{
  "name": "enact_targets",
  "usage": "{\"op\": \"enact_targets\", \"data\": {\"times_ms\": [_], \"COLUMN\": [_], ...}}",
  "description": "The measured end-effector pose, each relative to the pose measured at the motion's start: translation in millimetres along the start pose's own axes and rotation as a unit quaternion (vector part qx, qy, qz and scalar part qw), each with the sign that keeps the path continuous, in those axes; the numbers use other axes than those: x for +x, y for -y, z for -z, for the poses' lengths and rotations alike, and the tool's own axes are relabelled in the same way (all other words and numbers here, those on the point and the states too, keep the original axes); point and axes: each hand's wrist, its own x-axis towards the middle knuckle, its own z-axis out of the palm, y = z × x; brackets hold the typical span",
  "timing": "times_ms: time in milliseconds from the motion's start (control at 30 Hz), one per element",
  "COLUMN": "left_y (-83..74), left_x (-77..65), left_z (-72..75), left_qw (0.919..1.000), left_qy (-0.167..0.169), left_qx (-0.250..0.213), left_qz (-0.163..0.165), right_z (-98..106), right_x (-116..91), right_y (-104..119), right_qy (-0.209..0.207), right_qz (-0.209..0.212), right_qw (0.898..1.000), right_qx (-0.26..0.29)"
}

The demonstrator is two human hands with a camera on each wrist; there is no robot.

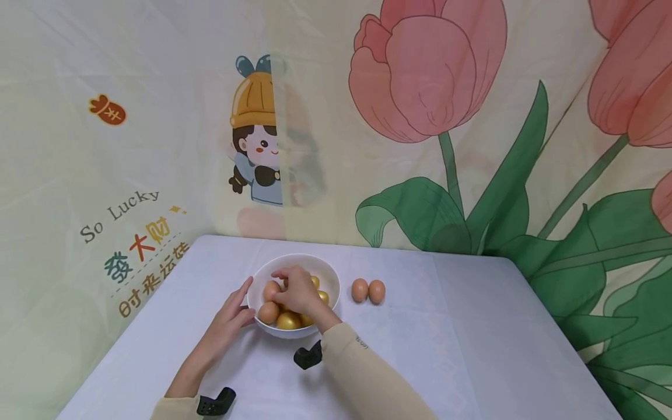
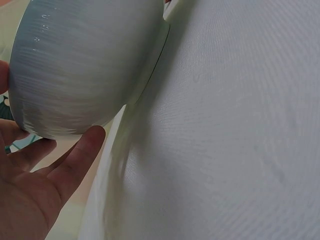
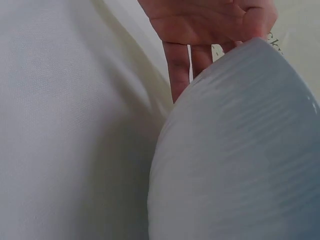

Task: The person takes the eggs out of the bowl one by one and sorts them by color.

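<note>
A white bowl (image 1: 325, 271) stands on the table with brown eggs and several golden eggs (image 1: 288, 321) in it. Inside the bowl, my right hand (image 1: 299, 290) has thumb and fingers around one brown egg (image 1: 270, 290); some contact is hidden. A second brown egg (image 1: 269, 312) lies just nearer. My left hand (image 1: 229, 319) steadies the bowl's left side with spread fingers, its fingertips (image 2: 92, 137) on the outer wall in the left wrist view. In the right wrist view the bowl (image 3: 235, 145) hides my right hand, and the left hand (image 3: 210, 22) shows beyond it.
Two brown eggs (image 1: 368, 291) sit side by side to the right of the bowl. A white cloth (image 1: 472, 350) covers the table. Behind it hangs a printed curtain (image 1: 320, 58) with tulips and a cartoon figure. Black wrist devices (image 1: 216, 402) are on both arms.
</note>
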Motion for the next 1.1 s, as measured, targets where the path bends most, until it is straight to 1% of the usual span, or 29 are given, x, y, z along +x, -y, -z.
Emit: {"op": "enact_targets", "data": {"times_ms": [167, 333, 433, 533, 700, 967, 1100], "left_y": [-0.3, -1.0, -1.3, -1.4, -2.9, -3.9, -3.0], "left_x": [0.1, 0.4, 0.3, 0.0, -0.2, 0.4, -0.4], "left_z": [-0.1, 0.1, 0.0, -0.1, -0.6, -0.3, -0.6], "left_qw": [1.0, 1.0, 1.0, 1.0, 1.0, 0.9999, 1.0], "left_qy": [-0.002, -0.001, -0.001, 0.0, 0.0, 0.001, 0.002], "left_qx": [-0.001, -0.003, -0.003, -0.003, -0.002, 0.003, 0.002], "left_qz": [-0.003, -0.002, 0.001, 0.003, 0.005, 0.01, 0.005], "right_z": [-2.8, -5.7, -6.7, -7.5, -7.3, -7.9, -7.8], "right_x": [1.9, 4.8, 5.6, 5.6, 4.9, 5.2, 3.6], "right_y": [0.1, -3.5, -5.2, -6.1, -7.1, -6.0, -6.2], "right_qy": [0.015, 0.029, 0.03, 0.03, 0.029, 0.024, 0.02], "right_qz": [0.011, 0.034, 0.042, 0.037, 0.016, 0.01, 0.02], "right_qw": [1.0, 0.999, 0.998, 0.999, 0.999, 1.0, 0.999], "right_qx": [-0.008, -0.014, -0.023, -0.02, -0.007, -0.014, -0.024]}}
